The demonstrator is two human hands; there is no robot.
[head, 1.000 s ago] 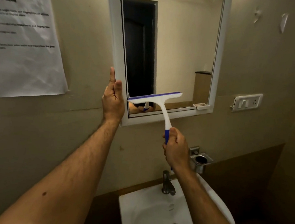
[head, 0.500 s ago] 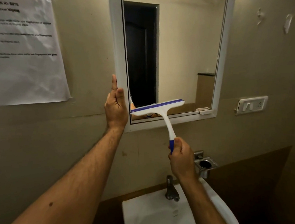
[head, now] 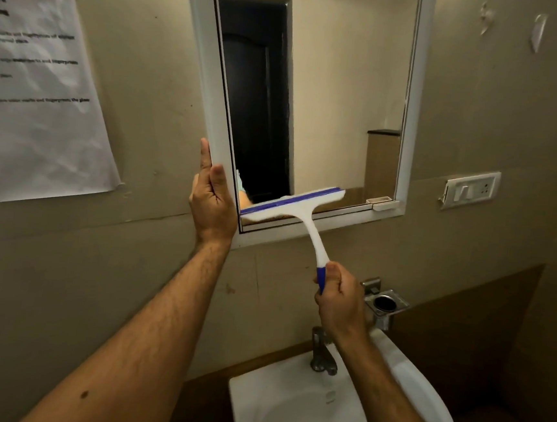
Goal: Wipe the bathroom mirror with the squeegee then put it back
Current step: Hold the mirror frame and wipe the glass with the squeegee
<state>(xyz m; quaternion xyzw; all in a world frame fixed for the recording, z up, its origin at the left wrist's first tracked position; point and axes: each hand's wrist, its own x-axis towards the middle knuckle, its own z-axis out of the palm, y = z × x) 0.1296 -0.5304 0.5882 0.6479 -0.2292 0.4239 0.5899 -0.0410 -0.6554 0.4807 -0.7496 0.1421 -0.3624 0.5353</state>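
A white sink (head: 253, 407) is seen nearest, low in the view, with a metal tap (head: 322, 352) at its back edge, directly under the right forearm. Just right of the tap, a square metal holder (head: 387, 302) is fixed to the wall, close beside the right hand (head: 340, 297). That hand is curled around the blue grip of the squeegee (head: 306, 220). The squeegee is white, with a slim curved handle and a wide head edged by a blue rubber strip; the head is tilted, its left end lower, and is laid against the lowest strip of glass of the mirror (head: 341, 98), just above the bottom frame. The left hand (head: 212, 198) is set with straight fingers against the mirror's white left frame, near the lower corner, close to the head's left end. Open glass is left above and to the right of the head. Farther off, a printed paper sheet (head: 38, 89) is stuck to the wall on the left, and a switch plate (head: 471, 190) is mounted on the right.
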